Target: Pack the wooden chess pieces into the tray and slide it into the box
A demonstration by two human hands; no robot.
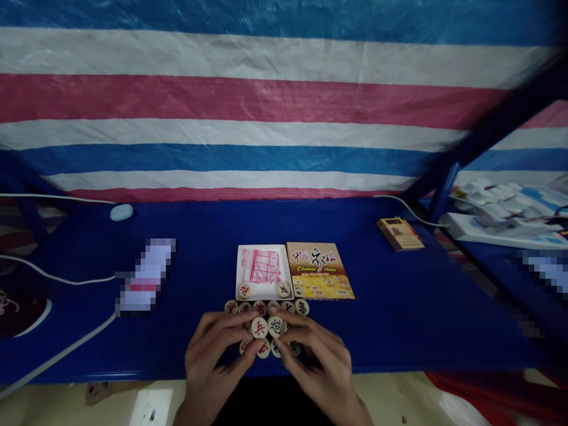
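Note:
Between thumb and fingers, my left hand (217, 346) grips a round Chinese chess piece with a red character (260, 327). Close beside it, my right hand (313, 349) pinches a chess piece with a black character (276, 326). Rows of more pieces, red on the left and black on the right, lie under and around my fingers, such as a black piece (302, 307); some are partly hidden. Just beyond them sits a white open box (261, 249) with red scribbled lines inside. One red piece (244, 290) and one black piece (283, 289) rest at its near corners.
A printed Chinese chess lid (319, 266) touches the box's right side. A small brown box (400, 234) lies far right, near a white power strip (501, 231). At left are a blurred-out phone (148, 275), white cables and a pale blue case (121, 212). Striped sheeting (248, 100) hangs behind.

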